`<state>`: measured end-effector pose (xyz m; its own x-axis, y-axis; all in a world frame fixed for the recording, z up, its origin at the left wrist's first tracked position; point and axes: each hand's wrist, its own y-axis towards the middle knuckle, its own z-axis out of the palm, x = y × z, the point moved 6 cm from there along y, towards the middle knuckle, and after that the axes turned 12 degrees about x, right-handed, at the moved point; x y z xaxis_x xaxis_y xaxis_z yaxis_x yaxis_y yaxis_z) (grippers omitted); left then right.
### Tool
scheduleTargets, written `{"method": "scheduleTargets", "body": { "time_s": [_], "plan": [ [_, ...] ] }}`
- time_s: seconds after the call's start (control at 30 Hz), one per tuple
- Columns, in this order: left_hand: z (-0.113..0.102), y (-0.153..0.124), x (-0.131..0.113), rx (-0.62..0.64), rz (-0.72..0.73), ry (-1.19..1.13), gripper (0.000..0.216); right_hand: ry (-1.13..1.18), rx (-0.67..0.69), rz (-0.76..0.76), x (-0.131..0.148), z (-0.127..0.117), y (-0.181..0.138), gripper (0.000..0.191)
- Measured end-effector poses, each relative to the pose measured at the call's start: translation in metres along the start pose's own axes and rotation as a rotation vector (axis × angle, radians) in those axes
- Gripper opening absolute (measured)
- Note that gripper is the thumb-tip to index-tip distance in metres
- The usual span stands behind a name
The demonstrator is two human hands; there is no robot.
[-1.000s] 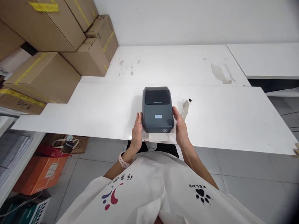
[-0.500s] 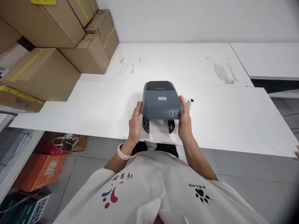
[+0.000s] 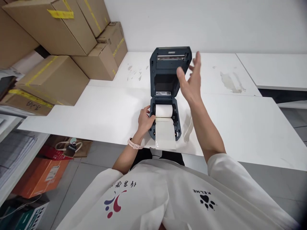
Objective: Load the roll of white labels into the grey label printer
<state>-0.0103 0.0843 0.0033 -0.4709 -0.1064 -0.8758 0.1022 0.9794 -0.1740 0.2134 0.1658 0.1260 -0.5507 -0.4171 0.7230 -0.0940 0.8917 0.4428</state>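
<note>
A dark blue-grey label printer (image 3: 178, 123) stands on the white table with its lid (image 3: 153, 70) raised upright. Inside the base sits a white label roll (image 3: 164, 111), and its paper strip (image 3: 165, 134) runs forward over the front edge. My left hand (image 3: 145, 121) grips the left wall of the base, thumb over the rim near the roll, fingers partly hidden on the outer side. To the right of the lid, my right hand (image 3: 193, 81) is raised with fingers spread and nothing held. A curled piece of label paper (image 3: 189, 129) lies on the table right of the printer.
Taped cardboard boxes (image 3: 55, 83) are stacked on the table's left side. A white wall (image 3: 203, 25) rises behind the table (image 3: 115, 108). On the floor at left are an orange box (image 3: 43, 172) and a paper bag (image 3: 83, 150).
The printer's lid has swung up from closed to upright, exposing the roll. My right hand has moved up beside the lid, off the printer; my left remains at the base's left side.
</note>
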Motion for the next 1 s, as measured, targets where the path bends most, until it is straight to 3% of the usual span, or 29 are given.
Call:
{"method": "scheduleTargets", "body": {
  "time_s": [0.1, 0.2, 0.3, 0.43, 0.5, 0.57, 0.67, 0.77, 0.87, 1.0],
  "plan": [
    [-0.001, 0.005, -0.002, 0.011, -0.024, -0.017, 0.06, -0.057, 0.064, -0.023, 0.018, -0.002, -0.033, 0.076],
    [-0.001, 0.008, -0.005, 0.001, -0.014, -0.017, 0.056, -0.111, 0.471, -0.026, 0.024, 0.031, -0.057, 0.062],
    [-0.001, 0.009, -0.008, -0.011, -0.012, 0.001, 0.052, -0.303, 0.853, 0.057, 0.01, 0.075, -0.066, 0.082],
    [0.001, 0.008, -0.005, -0.014, -0.03, -0.055, 0.053, -0.378, 0.957, 0.161, -0.005, 0.1, -0.056, 0.119],
    [0.002, 0.008, -0.004, -0.011, -0.016, -0.09, 0.055, -0.325, 0.992, 0.147, -0.003, 0.094, -0.053, 0.125],
    [0.003, 0.009, -0.001, -0.009, -0.002, -0.108, 0.057, -0.207, 1.031, 0.067, 0.006, 0.073, -0.056, 0.12],
    [0.004, 0.011, 0.004, 0.002, 0.012, -0.129, 0.06, 0.009, 1.001, -0.06, 0.023, 0.018, -0.062, 0.098],
    [0.005, 0.011, 0.007, 0.005, 0.015, -0.156, 0.061, 0.136, 0.813, -0.011, 0.015, -0.036, -0.06, 0.082],
    [0.006, 0.01, 0.007, 0.009, 0.007, -0.185, 0.06, 0.209, 0.554, 0.117, -0.026, -0.067, -0.049, 0.085],
    [0.006, 0.009, 0.006, 0.0, 0.008, -0.198, 0.06, 0.282, 0.407, 0.295, -0.107, -0.061, -0.034, 0.091]
  ]
}}
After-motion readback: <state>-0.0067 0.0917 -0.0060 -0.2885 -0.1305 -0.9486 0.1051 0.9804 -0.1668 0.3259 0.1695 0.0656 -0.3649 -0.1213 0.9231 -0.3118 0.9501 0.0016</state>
